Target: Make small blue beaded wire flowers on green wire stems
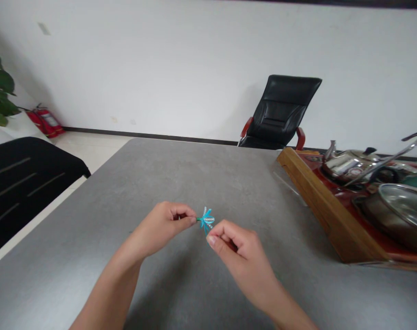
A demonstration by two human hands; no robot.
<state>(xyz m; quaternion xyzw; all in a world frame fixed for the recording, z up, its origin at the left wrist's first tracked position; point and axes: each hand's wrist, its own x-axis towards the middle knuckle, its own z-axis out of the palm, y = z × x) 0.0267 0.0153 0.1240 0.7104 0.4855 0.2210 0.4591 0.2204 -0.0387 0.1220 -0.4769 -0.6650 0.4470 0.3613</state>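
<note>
A small blue artificial flower (207, 219) with clear bead-like rows on its petals is held above the grey table (208, 174). My left hand (165, 227) pinches its short green stem between thumb and forefinger, from the left. On the other side, my right hand (239, 254) has thumb and forefinger closed on a lower petal of the same flower. The petals spread outward between the two hands. Part of the petal in my right fingertips is hidden.
On the right stands a wooden tea tray (315, 201) with a steel kettle (349, 162) and a glass-lidded pot (401, 215). Behind the table is a black office chair (277, 110); another black chair (30, 188) is at left. A fire extinguisher (46, 121) stands by the wall.
</note>
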